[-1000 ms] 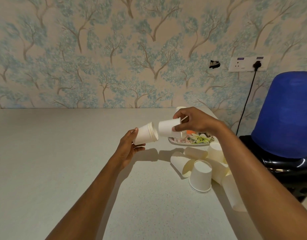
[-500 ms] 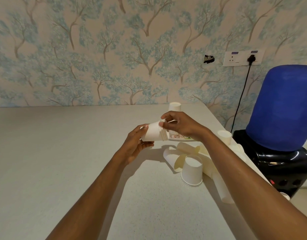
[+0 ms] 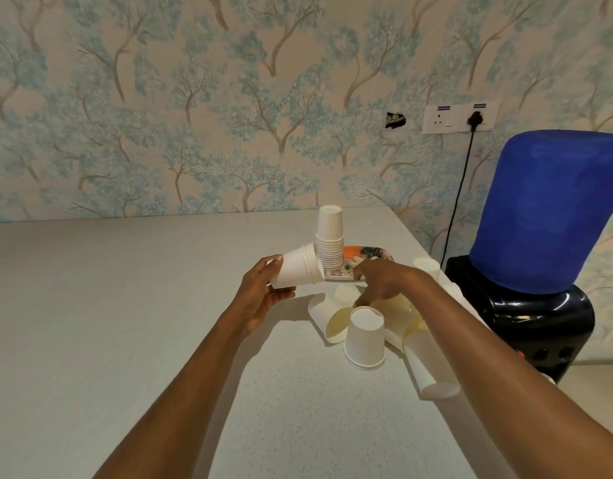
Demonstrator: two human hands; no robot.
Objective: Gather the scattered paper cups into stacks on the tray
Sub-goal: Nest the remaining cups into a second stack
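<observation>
Tree-patterned wallpaper is backing a pale worktop (image 3: 125,323), and a blue water dispenser (image 3: 547,216) is standing off its far right end. Landmark for everything: the tray (image 3: 367,253), sitting near that far right corner. On its left part a tall stack (image 3: 329,242) of upturned cups is already standing, so a good share of the job looks done. Just left of the tray, the left hand (image 3: 260,299) is holding a short nested stack (image 3: 298,267) on its side, fingers wrapped around it, rims pointing toward the tray. Just in front of the tray, the right hand (image 3: 381,281) is reaching down into the loose pile (image 3: 374,316), fingers spread and grasping nothing that shows. One upturned cup (image 3: 364,337) is standing at the near edge of that pile, several more are lying tipped around it, and another cup (image 3: 426,267) is sitting right of the tray. Judging by this, the pile is what is left, plus setting the held stack down on the tray.
</observation>
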